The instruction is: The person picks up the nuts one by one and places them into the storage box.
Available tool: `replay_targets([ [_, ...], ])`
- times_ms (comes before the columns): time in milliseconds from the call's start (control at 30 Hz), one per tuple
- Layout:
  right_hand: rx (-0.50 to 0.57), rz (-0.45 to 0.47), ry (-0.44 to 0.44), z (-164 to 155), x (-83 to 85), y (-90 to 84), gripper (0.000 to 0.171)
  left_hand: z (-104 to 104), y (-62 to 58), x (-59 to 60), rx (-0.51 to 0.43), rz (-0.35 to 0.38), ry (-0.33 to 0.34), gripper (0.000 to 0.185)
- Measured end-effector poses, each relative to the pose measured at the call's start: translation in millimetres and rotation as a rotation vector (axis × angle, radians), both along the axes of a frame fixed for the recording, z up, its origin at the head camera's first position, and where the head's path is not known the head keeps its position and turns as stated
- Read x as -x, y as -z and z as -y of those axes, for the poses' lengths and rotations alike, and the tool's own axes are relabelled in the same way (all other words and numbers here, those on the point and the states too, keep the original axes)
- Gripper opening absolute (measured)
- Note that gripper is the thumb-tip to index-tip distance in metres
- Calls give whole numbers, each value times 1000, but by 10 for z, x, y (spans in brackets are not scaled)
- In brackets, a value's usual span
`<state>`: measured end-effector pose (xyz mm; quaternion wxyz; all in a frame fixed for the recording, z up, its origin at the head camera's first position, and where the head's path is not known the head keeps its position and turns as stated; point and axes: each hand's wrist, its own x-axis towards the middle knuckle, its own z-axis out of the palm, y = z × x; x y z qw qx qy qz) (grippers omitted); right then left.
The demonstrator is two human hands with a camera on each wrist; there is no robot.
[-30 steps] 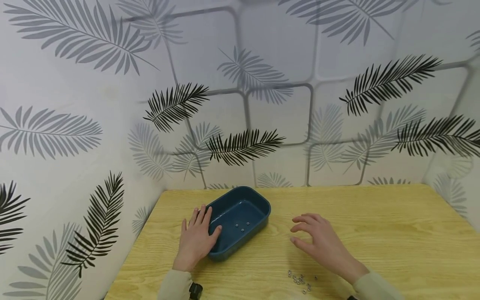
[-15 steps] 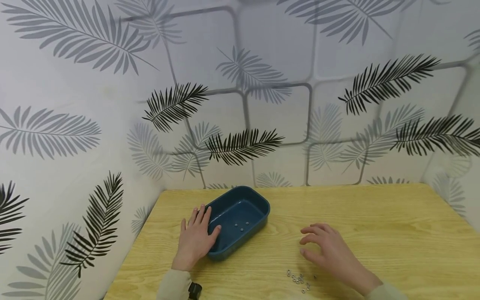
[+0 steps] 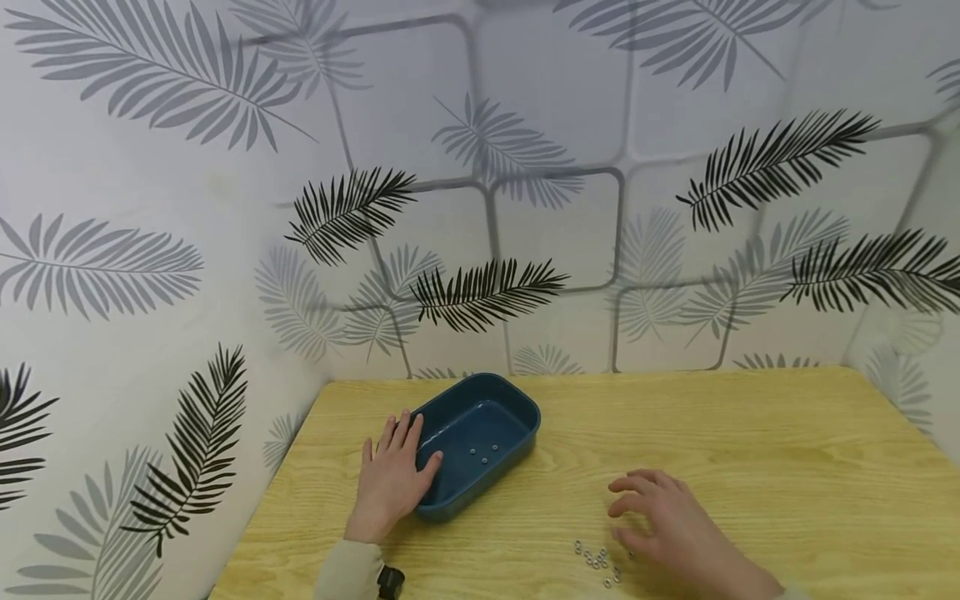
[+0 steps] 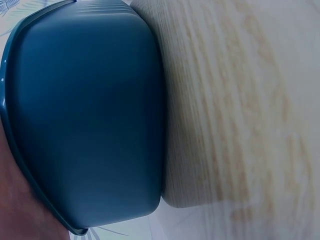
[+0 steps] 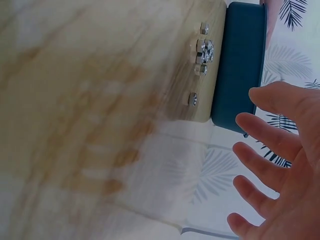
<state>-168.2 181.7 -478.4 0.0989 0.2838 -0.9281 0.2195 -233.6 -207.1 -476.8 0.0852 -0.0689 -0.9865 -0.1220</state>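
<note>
A dark blue rectangular container (image 3: 491, 415) sits on the table at a slant, with 3 small metal nuts (image 3: 484, 460) on its floor. My left hand (image 3: 393, 485) rests on the container's left rim, fingers spread and fairly straight, thumb over the inside. In the left wrist view the container's outer wall (image 4: 90, 115) fills much of the picture. Several loose metal nuts (image 3: 598, 560) lie on the table in front of the container. Just right of and above them hovers my right hand (image 3: 671, 525), fingers loosely bent and apart, holding nothing. The right wrist view shows those nuts (image 5: 204, 52) beyond the fingers.
The light wooden table (image 3: 787, 450) extends to the right and meets a wall (image 3: 555, 225) with a leaf pattern at the back. Its left edge runs close to the left forearm. A black band (image 3: 391, 582) is on the left wrist.
My right hand has moved right and toward the front edge, down to beside the loose nuts. The left hand, the container and the nuts stay where they were.
</note>
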Motion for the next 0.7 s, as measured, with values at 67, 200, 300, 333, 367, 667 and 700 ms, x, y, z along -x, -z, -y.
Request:
replay_targets([
  [67,3,1,-6,-12,-22,16,11,-2,3,0,1,3,0,70],
  [200,1,11,-16,-45,-55,46,13,-5,13,-4,-1,12,-4,70],
  [300,-15,42,-15,-67,-73,72,13,-2,19,-5,-5,13,-5,70],
  [333,-18,49,-15,-73,-79,79,14,1,21,-2,-4,13,-5,70],
  [367,-21,52,-16,-77,-83,88,14,2,22,0,-5,11,-4,70],
  [667,-48,68,-56,-95,-79,161,16,17,44,30,-3,1,-1,70],
  [700,-53,68,-60,-92,-78,164,16,17,44,31,-5,1,-1,70],
])
